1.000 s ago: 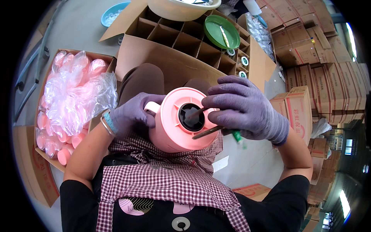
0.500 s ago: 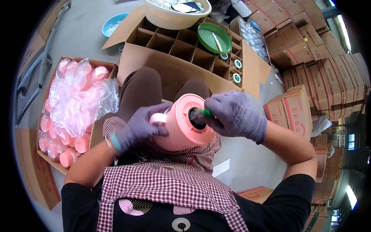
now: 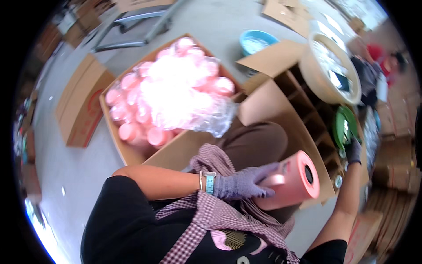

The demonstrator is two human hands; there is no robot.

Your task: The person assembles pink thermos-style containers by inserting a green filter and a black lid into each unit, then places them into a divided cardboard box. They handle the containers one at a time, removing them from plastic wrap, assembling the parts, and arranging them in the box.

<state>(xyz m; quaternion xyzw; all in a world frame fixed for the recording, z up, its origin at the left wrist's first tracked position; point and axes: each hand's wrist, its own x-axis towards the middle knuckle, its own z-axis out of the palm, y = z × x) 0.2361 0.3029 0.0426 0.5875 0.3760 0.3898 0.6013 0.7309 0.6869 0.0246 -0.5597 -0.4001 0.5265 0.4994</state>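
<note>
My left hand [image 3: 246, 181], in a grey-purple knit glove, is closed round the handle side of a pink jug [image 3: 290, 185]. The jug lies tilted over my lap, its dark round opening facing right. My right hand [image 3: 354, 152], gloved alike, reaches out to the near rim of a green bowl [image 3: 345, 119]. Something pale lies in that bowl. Blur hides the right fingers, and whether they hold anything does not show. Beneath the bowl stands a carton [image 3: 281, 114] with cardboard dividers; white-and-green round lids show near my right wrist.
On my left a carton [image 3: 112, 136] holds several pink jugs [image 3: 129, 132] under clear plastic bags [image 3: 176, 88]. A cream basin [image 3: 314, 75] of white parts, with a phone on top, rests on the divided carton. Beyond are a blue basin [image 3: 258, 40] and a metal trolley [image 3: 121, 45].
The view has turned left. My right hand has left the jug's mouth, where it held a green-ended tool, and reached out to the green bowl. My left hand still holds the jug.
</note>
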